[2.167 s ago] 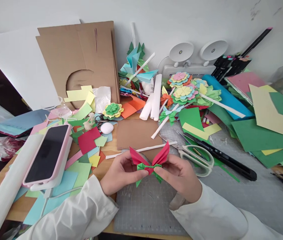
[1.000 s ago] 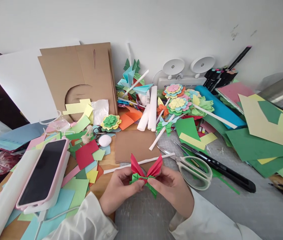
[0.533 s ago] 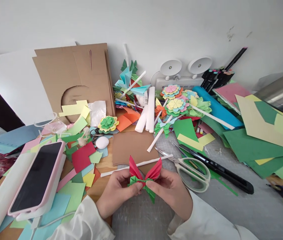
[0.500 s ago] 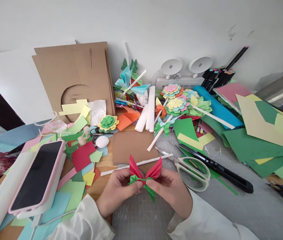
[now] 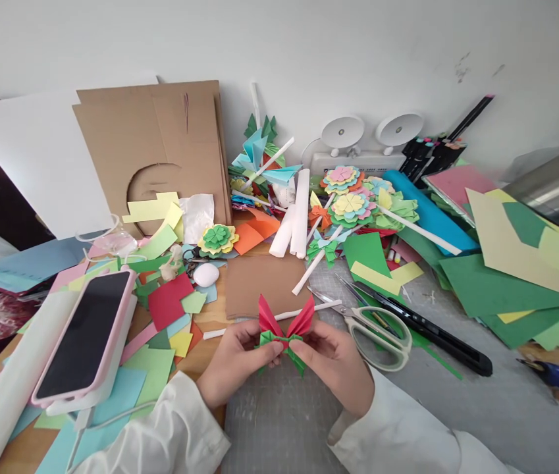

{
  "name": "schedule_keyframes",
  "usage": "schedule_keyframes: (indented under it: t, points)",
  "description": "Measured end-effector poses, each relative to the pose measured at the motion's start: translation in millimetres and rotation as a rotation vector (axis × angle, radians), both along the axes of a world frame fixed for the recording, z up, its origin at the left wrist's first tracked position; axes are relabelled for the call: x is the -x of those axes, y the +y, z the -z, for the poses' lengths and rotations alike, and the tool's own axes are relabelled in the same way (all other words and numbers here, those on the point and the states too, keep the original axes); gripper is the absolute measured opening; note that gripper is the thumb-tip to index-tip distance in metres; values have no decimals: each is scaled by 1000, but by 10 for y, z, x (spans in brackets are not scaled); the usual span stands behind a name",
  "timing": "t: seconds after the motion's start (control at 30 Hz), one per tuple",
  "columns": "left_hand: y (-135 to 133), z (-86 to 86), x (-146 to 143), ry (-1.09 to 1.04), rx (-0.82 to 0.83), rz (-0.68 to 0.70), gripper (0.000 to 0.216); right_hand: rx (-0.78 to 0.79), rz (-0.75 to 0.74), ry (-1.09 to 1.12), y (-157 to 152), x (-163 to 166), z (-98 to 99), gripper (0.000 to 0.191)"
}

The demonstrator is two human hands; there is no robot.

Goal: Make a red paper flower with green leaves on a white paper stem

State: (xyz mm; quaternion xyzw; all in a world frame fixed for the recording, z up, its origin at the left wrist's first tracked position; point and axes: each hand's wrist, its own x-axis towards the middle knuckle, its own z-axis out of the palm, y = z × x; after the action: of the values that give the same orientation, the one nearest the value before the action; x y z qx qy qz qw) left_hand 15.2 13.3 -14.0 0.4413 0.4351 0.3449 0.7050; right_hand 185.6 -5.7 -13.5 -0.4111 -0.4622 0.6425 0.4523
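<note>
A folded paper butterfly [image 5: 284, 324] with red upper wings and green lower wings is held between both hands over a grey cutting mat [image 5: 284, 421]. My left hand [image 5: 237, 359] pinches its left side with thumb and fingers closed. My right hand [image 5: 331, 365] pinches its right side the same way. A thin white paper stick [image 5: 326, 307] lies on the table just behind the butterfly. Both arms wear white sleeves.
White-handled scissors [image 5: 382, 329] and a long black tool [image 5: 432, 332] lie to the right. A phone in a pink case [image 5: 84, 332] rests at the left among coloured paper scraps. Cardboard sheets [image 5: 155, 145], paper flowers [image 5: 351, 197] and green sheets [image 5: 501, 289] crowd the back and right.
Both hands keep the butterfly pinched in the same grip. The red wings look drawn slightly closer together, and the view has shifted a little.
</note>
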Motion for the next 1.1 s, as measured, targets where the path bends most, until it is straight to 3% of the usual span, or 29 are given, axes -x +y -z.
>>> schedule_keyframes:
  t: [0.37, 0.67, 0.9, 1.1]
  points:
    - [32, 22, -17, -45, -54, -17, 17, -67, 51, 16, 26, 35, -30, 19]
    - [37, 62, 12, -96, -76, -30, 15, -118, 55, 41, 59, 79, 92, 19]
    - [19, 12, 26, 17, -170, -7, 21, -89, 85, 65, 55, 82, 91, 19]
    - [10, -19, 44, 119, -197, -7, 28, -60, 0, 137, 48, 86, 70, 17]
